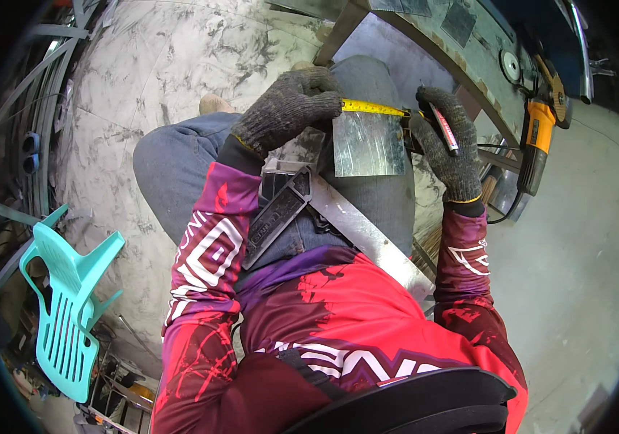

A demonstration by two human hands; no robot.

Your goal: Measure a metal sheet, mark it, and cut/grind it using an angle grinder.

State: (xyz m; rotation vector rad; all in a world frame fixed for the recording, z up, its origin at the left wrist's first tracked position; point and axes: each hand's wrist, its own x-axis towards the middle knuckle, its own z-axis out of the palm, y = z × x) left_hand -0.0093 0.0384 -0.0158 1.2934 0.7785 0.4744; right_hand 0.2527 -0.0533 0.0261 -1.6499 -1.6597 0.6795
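Observation:
A square piece of shiny sheet metal (369,148) rests over my thigh. Along its far edge runs the yellow blade of a tape measure (374,108). My left hand (289,107), in a dark knit glove, pinches the blade's left end at the sheet's corner. On the other side my right hand (451,148), gloved too, is closed around the tape's dark case, which its fingers mostly hide. A red and white marker (444,129) is also tucked in that hand. Across my lap lies a try square with a black handle (278,217) and a metal blade (374,239).
A metal workbench (461,61) stands ahead on the right, with a grinding disc (510,66) on it. An orange angle grinder (539,130) with a cord is at its edge. To the left are a turquoise plastic chair (69,304) and several metal bars (43,145).

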